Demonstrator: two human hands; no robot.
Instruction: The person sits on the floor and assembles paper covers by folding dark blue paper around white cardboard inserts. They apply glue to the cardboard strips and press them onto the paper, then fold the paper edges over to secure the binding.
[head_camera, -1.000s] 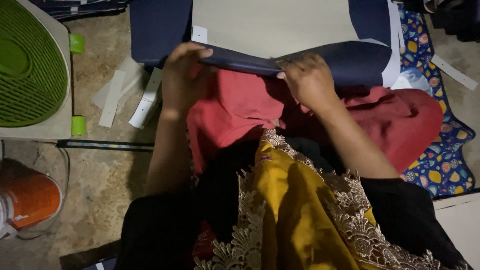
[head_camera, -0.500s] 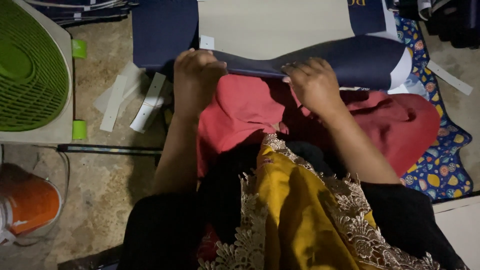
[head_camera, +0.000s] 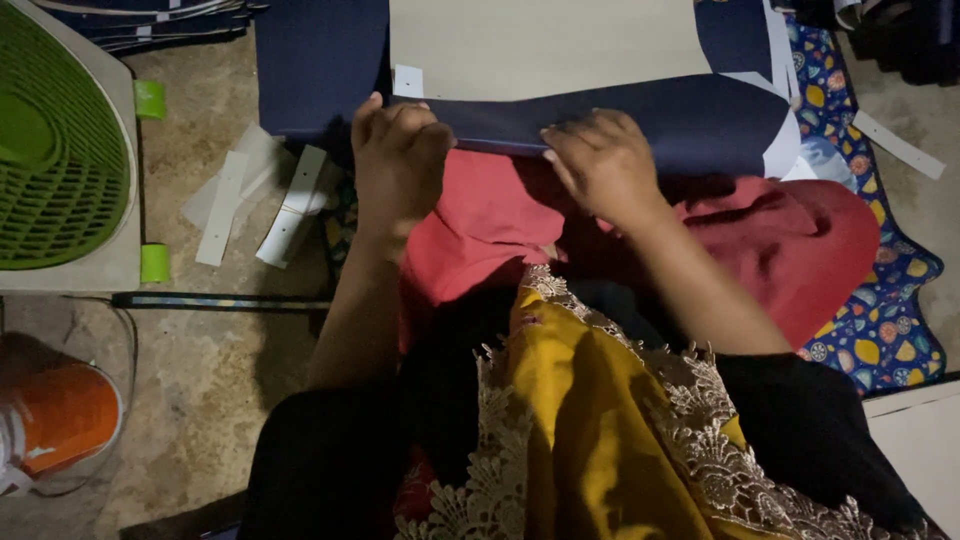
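Note:
A dark navy sheet (head_camera: 640, 115) lies folded over in front of me, its pale beige inner side (head_camera: 540, 45) showing above the fold. My left hand (head_camera: 398, 160) presses down on the left end of the folded edge, fingers curled. My right hand (head_camera: 603, 165) lies flat on the fold nearer the middle, fingers together. Below both hands red cloth (head_camera: 500, 220) covers my lap, with yellow lace-edged cloth (head_camera: 590, 420) nearer to me.
A green fan grille (head_camera: 50, 150) in a cream housing stands at the left. White paper strips (head_camera: 290, 205) lie on the stone floor beside it. An orange container (head_camera: 55, 420) sits at the lower left. A patterned blue mat (head_camera: 890, 320) lies at the right.
The fold in the navy sheet has gone flatter. My left hand has moved right along the folded edge and presses it; my right hand stays on the fold.

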